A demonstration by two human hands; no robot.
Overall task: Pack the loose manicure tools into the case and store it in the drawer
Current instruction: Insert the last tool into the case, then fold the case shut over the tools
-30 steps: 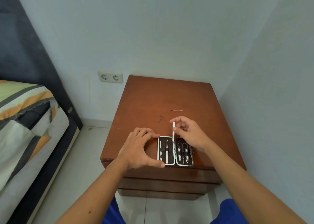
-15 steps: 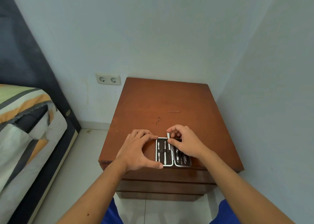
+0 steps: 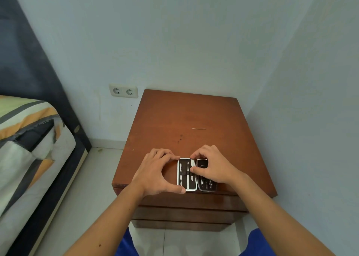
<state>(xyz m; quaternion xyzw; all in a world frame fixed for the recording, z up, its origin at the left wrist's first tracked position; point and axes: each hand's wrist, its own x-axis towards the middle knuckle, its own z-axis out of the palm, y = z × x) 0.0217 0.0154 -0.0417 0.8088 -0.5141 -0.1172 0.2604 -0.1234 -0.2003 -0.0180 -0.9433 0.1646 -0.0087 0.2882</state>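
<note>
At the left edge of the frame sits the bed (image 3: 29, 139) with its striped cover, and a double wall socket (image 3: 123, 91) shows just left of the wooden worktop (image 3: 184, 116) that fills the centre

Your left hand (image 3: 155, 175) is low and left of centre, fingers curled with the fingertips at the far left corner of the case (image 3: 196, 175) and the thumb at its near left corner, so it clamps the case steady. The case lies open and flat at the near edge of the worktop, just above the closed drawer fronts (image 3: 186, 213). Its left half shows pale tools sitting under their straps

Your right hand (image 3: 215, 167) covers most of the case's right half, fingers bent, thumb and forefinger working at the centre fold; it looks as though you are seating a slim tool there, but the tool itself is hidden, so I cannot tell whether you pinch it or only press it down

Further up the worktop, above and between your hands, one thin metal stick (image 3: 198, 128) lies loose and well apart from the case

By my reading you are partway through the packing: most slots look filled, one piece is going in, and that loose stick may yet need fetching. Closing the case, opening a drawer and putting the case inside are all not yet done
</note>
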